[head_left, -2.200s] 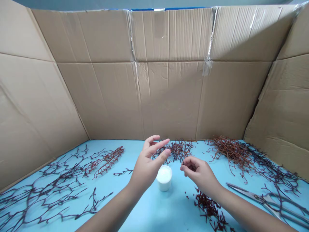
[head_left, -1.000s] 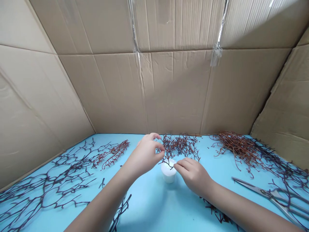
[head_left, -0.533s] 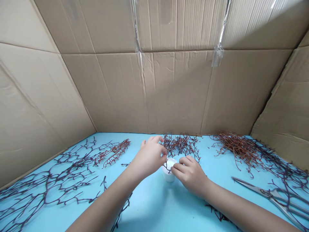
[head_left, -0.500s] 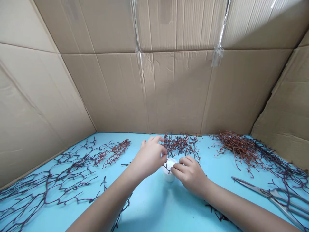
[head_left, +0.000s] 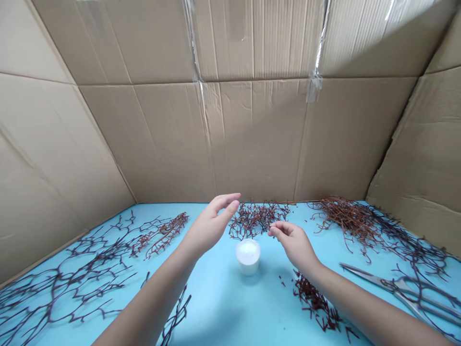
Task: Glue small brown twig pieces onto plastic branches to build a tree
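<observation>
A small white cup (head_left: 248,269) stands upright on the blue table, between my two hands. It has a pale top; I cannot tell whether that is a lid or its contents. My left hand (head_left: 212,223) hovers to the upper left of the cup, open with fingers stretched out and nothing visible in it. To the right of the cup, my right hand (head_left: 293,240) is pinched at thumb and forefinger; whatever they hold, if anything, is too small to make out. Just beyond both hands lies a pile of short reddish-brown branching twigs (head_left: 257,216).
Long dark branches (head_left: 54,283) spread over the left side, with a reddish bunch (head_left: 165,230) beside them. Snipped reddish bits (head_left: 313,298) lie near my right forearm. A reddish heap (head_left: 345,216) and open metal scissors (head_left: 392,285) are at right. Cardboard walls (head_left: 252,139) enclose the table.
Both hands have moved away from the cup, opening the space over it. The dark twig seen between them at the cup no longer shows. My left hand's fingers have straightened.
</observation>
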`<state>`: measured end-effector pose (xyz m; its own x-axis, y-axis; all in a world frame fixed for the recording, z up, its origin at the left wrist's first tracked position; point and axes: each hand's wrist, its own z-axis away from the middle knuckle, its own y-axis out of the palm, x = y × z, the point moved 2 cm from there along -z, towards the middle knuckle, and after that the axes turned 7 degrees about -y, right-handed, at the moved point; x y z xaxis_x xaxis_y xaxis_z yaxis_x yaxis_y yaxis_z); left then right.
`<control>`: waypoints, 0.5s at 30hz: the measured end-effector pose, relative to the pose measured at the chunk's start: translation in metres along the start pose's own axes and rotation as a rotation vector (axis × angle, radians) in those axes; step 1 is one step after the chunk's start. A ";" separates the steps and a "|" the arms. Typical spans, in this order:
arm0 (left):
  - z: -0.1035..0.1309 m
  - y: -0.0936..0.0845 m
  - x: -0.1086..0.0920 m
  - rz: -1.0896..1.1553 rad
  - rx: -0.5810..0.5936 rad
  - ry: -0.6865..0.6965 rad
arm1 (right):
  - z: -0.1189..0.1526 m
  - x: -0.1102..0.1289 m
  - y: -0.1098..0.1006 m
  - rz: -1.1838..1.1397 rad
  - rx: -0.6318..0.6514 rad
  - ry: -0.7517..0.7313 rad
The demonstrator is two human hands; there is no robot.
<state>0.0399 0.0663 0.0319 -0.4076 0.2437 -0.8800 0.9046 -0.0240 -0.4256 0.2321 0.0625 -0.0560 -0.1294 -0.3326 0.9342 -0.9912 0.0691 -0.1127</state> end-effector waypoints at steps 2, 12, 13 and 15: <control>0.000 0.013 0.007 0.236 -0.090 -0.077 | -0.001 0.000 -0.004 -0.112 -0.027 0.080; 0.040 0.100 0.030 0.636 0.120 -0.370 | 0.022 0.017 0.003 -0.506 0.032 0.268; 0.041 0.100 0.030 0.668 0.128 -0.378 | 0.023 0.019 0.005 -0.505 0.055 0.254; 0.040 0.098 0.029 0.704 0.110 -0.367 | 0.024 0.023 0.006 -0.467 0.109 0.204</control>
<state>0.1113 0.0319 -0.0441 0.2225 -0.1982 -0.9546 0.9549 -0.1531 0.2544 0.2230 0.0331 -0.0433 0.3248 -0.1135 0.9389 -0.9404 -0.1448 0.3078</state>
